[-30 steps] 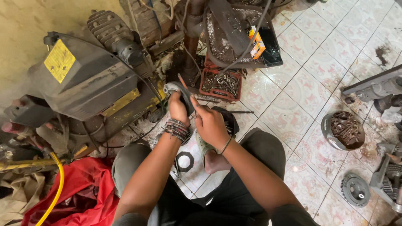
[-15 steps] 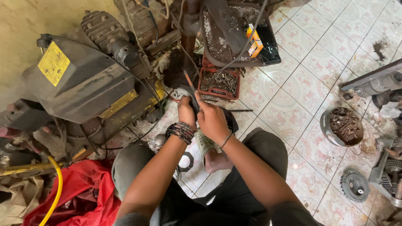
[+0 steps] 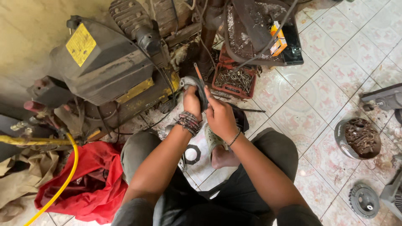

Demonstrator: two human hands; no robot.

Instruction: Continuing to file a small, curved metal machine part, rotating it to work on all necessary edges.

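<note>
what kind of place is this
Probably a small repair workshop, with work done on a tiled floor: a grimy engine, a red tray of screws, a bowl of rusty parts, and both hands on a metal part.

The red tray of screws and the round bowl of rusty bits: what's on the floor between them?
In the head view, only bare patterned floor tiles lie between the red tray and the round bowl.
</note>
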